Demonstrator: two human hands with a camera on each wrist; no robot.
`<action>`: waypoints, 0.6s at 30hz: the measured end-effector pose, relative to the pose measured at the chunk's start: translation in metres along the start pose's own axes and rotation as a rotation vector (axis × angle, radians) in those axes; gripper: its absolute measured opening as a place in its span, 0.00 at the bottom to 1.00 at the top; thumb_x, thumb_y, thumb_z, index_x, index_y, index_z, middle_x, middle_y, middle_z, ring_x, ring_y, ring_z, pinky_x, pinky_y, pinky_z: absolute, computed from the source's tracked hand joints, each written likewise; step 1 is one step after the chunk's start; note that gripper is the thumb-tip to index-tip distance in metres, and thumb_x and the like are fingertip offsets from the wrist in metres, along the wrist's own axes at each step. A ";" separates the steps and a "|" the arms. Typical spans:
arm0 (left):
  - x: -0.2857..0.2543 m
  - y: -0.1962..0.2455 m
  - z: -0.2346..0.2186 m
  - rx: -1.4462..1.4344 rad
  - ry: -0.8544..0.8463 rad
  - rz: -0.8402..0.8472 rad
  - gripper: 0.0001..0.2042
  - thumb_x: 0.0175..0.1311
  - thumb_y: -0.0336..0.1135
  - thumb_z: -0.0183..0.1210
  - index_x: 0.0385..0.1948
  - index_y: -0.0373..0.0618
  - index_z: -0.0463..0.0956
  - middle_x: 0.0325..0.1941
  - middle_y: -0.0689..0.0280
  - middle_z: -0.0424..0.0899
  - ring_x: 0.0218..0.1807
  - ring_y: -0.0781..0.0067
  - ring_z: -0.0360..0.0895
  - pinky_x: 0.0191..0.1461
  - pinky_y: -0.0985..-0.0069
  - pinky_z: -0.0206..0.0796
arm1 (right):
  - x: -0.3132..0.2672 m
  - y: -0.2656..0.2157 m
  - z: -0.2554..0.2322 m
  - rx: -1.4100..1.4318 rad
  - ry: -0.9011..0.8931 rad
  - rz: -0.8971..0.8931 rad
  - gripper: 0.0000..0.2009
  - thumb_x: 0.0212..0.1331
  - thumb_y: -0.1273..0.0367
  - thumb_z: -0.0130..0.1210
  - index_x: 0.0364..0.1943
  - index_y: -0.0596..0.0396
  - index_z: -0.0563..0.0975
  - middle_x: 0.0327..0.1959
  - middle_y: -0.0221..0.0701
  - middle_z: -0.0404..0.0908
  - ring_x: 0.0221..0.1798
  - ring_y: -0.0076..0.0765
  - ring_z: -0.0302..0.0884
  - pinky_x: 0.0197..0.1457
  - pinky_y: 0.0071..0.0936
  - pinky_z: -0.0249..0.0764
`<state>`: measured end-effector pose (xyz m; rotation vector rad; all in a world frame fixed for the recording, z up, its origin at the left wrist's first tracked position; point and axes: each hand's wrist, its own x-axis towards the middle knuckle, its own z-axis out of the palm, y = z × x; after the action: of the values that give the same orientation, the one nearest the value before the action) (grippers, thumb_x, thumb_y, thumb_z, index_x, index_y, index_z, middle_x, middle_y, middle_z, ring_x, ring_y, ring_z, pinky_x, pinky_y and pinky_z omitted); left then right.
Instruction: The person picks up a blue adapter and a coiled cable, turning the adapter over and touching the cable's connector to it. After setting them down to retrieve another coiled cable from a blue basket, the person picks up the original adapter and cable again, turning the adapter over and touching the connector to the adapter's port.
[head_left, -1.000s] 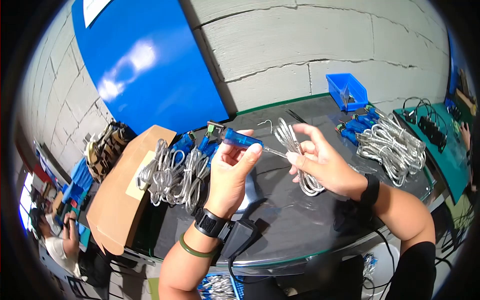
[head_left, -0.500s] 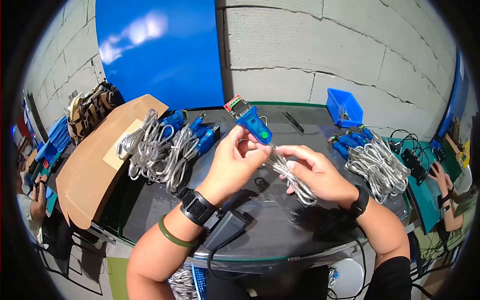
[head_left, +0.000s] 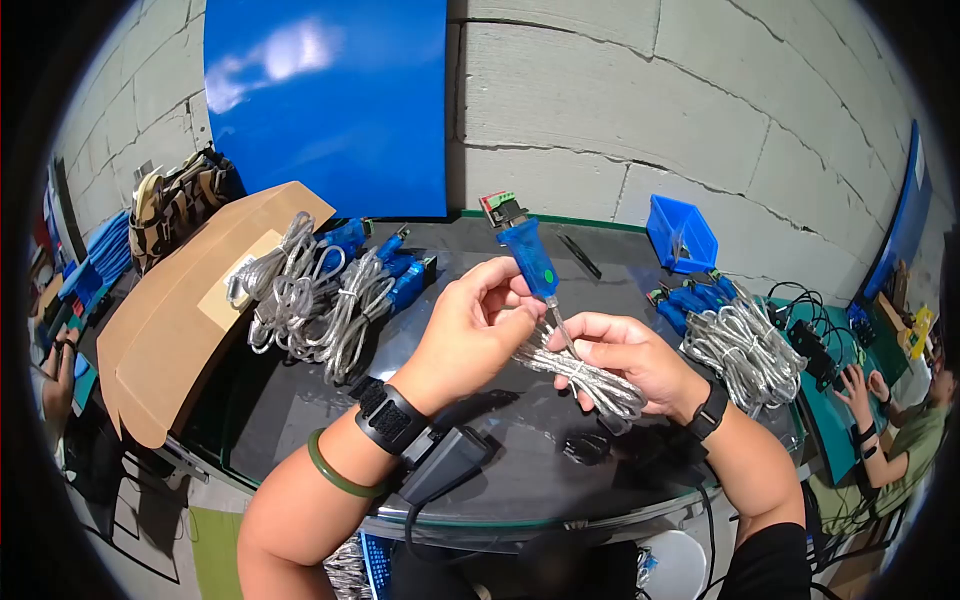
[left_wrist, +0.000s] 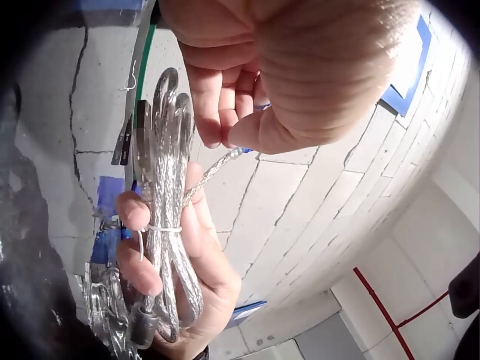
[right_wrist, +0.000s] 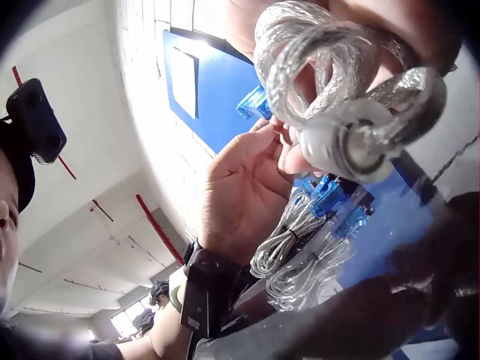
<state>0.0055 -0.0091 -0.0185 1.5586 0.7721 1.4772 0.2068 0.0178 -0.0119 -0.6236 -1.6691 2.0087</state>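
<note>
My left hand (head_left: 475, 330) pinches the lower end of a translucent blue serial adapter (head_left: 530, 260), which points up and away. On the adapter's far end sits a small green terminal block (head_left: 501, 200). From its near end a clear-jacketed silver cable (left_wrist: 214, 169) runs to my right hand (head_left: 640, 365), whose fingers grip the coiled cable (left_wrist: 166, 195). A white tie (left_wrist: 163, 229) binds the coil at its middle. In the right wrist view a clear cylinder (right_wrist: 341, 146) shows on the cable, close to the camera, with the left hand (right_wrist: 244, 184) behind it.
Tied cables (head_left: 345, 310) with blue adapters lie left, beside an open cardboard box (head_left: 180, 330). Another cable pile (head_left: 745, 350) lies right, near a blue bin (head_left: 683, 235). Black tweezers (head_left: 580, 257) lie at the back. A person (head_left: 900, 430) works at the right-hand table.
The adapter has swung from pointing left to upright, its green-dotted face now showing. The coil has gone from hanging loosely to being gathered in the right hand, and both hands have drawn closer.
</note>
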 end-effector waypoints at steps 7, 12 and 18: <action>-0.001 0.005 0.000 0.080 0.022 -0.039 0.13 0.58 0.31 0.58 0.44 0.39 0.71 0.36 0.71 0.76 0.41 0.85 0.72 0.46 0.83 0.64 | 0.002 0.007 -0.002 -0.083 0.003 -0.057 0.11 0.63 0.70 0.43 0.47 0.60 0.69 0.37 0.32 0.73 0.36 0.23 0.75 0.35 0.20 0.77; -0.003 0.008 0.001 0.001 -0.001 -0.051 0.15 0.57 0.33 0.60 0.45 0.41 0.71 0.38 0.71 0.77 0.40 0.85 0.72 0.45 0.83 0.65 | 0.006 0.009 0.004 -0.229 0.137 -0.100 0.13 0.63 0.64 0.46 0.45 0.58 0.71 0.38 0.28 0.72 0.39 0.20 0.71 0.36 0.19 0.74; 0.002 0.013 0.003 -0.004 0.161 0.214 0.15 0.59 0.35 0.57 0.46 0.41 0.69 0.33 0.73 0.74 0.35 0.88 0.70 0.39 0.86 0.65 | 0.003 0.001 -0.002 -0.318 0.228 -0.152 0.14 0.64 0.60 0.45 0.40 0.57 0.73 0.35 0.25 0.72 0.36 0.18 0.70 0.33 0.17 0.71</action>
<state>0.0070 -0.0134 -0.0061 1.5725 0.7093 1.7761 0.2051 0.0210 -0.0137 -0.7764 -1.8465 1.5186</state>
